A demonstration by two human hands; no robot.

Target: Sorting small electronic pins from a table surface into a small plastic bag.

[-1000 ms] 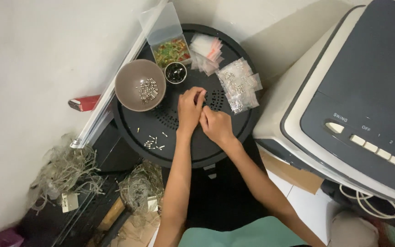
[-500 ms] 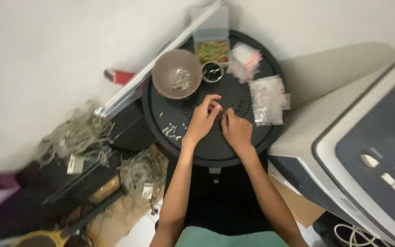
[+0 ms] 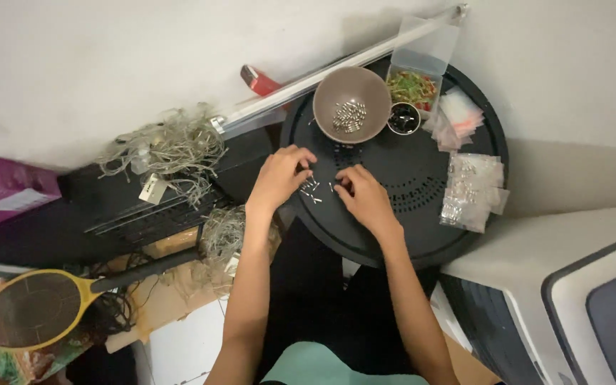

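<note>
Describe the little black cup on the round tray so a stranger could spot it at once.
Start at the round black tray. At its far edge sits a brown bowl of small metal pieces. The little black cup stands just right of it, much smaller and dark.

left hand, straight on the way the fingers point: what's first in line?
Likely the small loose metal pieces right at the left hand fingertips, then the right hand facing it across the round black tray. Depth is unclear.

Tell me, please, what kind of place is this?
Probably a cluttered corner of a home used for small handwork: a round black table against a white wall, a yellow racket-shaped swatter on the floor, tangled wire.
</note>
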